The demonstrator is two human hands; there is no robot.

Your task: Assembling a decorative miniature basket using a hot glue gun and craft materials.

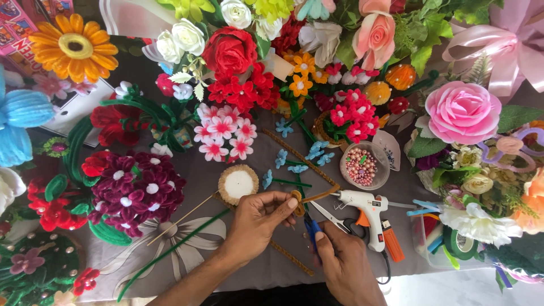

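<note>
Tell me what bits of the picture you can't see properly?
All in the head view:
- Scissors: the right hand covers the handles, so only the blades and a bit of blue show.
- Brown fuzzy coil: the left hand fingers hide part of it.
- Pink ribbon bow: cut off by the right edge.
- Beads in the clear bowl: too small to count.
- Blue fuzzy flower: cut off by the left edge.

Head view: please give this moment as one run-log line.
left hand: holds brown pipe-cleaner coil | right hand: holds blue-handled scissors | glue gun: lying beside
</note>
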